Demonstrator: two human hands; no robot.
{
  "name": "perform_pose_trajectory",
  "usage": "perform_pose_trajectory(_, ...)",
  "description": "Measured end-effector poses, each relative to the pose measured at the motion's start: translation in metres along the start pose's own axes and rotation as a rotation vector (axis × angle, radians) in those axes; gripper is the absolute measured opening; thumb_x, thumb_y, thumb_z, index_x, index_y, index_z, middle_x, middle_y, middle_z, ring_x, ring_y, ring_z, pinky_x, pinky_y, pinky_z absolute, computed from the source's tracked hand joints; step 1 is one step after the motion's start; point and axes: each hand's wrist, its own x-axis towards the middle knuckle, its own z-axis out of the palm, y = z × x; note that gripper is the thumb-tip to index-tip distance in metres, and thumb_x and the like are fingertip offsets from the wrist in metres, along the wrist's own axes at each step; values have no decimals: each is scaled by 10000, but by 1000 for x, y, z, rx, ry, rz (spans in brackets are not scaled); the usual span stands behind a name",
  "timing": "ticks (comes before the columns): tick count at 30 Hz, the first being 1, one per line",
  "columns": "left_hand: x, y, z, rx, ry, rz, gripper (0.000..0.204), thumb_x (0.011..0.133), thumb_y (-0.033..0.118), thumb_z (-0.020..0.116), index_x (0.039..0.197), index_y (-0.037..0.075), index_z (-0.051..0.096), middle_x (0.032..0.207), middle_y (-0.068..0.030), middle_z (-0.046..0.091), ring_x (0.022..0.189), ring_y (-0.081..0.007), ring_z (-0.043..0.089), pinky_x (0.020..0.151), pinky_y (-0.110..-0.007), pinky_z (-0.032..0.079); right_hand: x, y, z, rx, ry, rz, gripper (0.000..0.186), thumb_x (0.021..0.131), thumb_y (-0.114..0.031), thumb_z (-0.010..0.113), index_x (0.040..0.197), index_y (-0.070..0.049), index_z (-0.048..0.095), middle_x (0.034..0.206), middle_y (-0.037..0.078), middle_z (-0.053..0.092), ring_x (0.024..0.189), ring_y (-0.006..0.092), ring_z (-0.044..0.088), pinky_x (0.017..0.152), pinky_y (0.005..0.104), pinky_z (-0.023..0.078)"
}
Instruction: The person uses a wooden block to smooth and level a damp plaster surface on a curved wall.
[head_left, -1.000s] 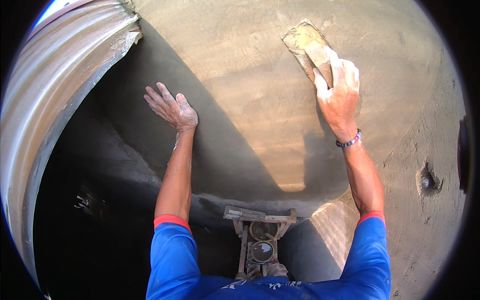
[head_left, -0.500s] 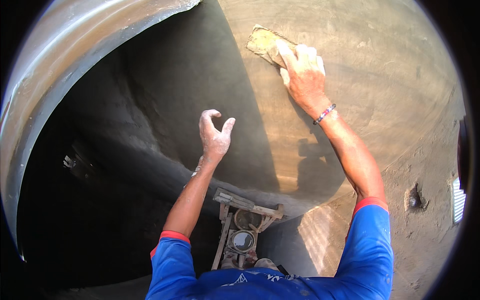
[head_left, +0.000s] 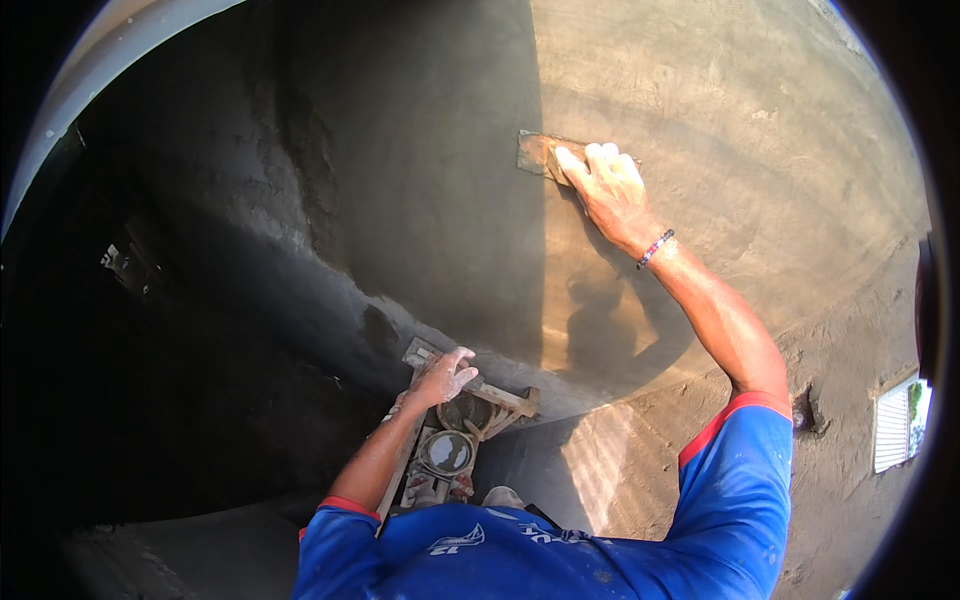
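Far left, top: pale curved edge of a sheet [head_left: 75, 95], running out of view. Below it, deep shadow; a small light patch [head_left: 125, 265] shows there, too dark to identify.

Next, low centre: my left hand [head_left: 440, 380], dusted whitish, over the left part of a wooden trestle [head_left: 505, 398]. Fingers bent, thumb apart from the index, nothing visible in the grip. Can't tell if it touches the timber or just hangs above it. Under it, two round buckets: the nearer one [head_left: 447, 453] with a shiny, light-reflecting surface inside, the other [head_left: 465, 410] just beyond, darker, partly hidden by the trestle.

Centre, higher: plastering float [head_left: 538, 153], flat and oblong, against the curved plastered wall [head_left: 740, 150]. Its left end is over the shadow line, the rest on the sunlit side. My right hand [head_left: 610, 195] is clamped on it, fingers wrapped over the grip, arm stretched up from the lower right. Beaded bracelet [head_left: 655, 249] on that wrist. My shadow [head_left: 600, 325] falls on the wall below.

Right: rough hole [head_left: 815, 410] in the wall just beside my blue sleeve [head_left: 735, 490] with red cuff. Far right edge: bright window opening [head_left: 900, 425], ribbed pale panel visible through it.
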Motion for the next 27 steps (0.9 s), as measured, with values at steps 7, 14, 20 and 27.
perform_pose_trajectory(7,-38,23,-26,93,89,-192,297,930,233,678,1154,42,642,1016,-190,724,978,-374,696,858,-460,533,20,38,-39,0,-29,59,624,782,-133,750,1368,-166,538,1056,137,536,997,323,534,816,432,445)
perform_pose_trajectory(14,30,129,2,53,-66,181,323,977,267,631,1236,75,610,1096,-137,705,1122,-314,638,1058,-473,393,29,44,-44,28,19,95,656,770,-136,776,1376,-164,528,1075,134,536,1001,321,530,824,434,447)
perform_pose_trajectory(20,22,107,8,-16,40,100,271,951,183,650,1158,8,638,896,-171,715,847,-367,691,775,-435,543,20,53,-45,4,-40,4,650,761,-122,764,1368,-174,537,1043,133,546,981,326,536,814,429,447)
perform_pose_trajectory(27,91,250,1,-105,89,550,348,956,185,658,1265,51,574,1129,-140,666,1056,-309,636,1000,-461,438,90,88,-72,-109,154,163,591,811,-195,772,1361,-215,556,1055,124,562,1043,331,544,874,459,464)
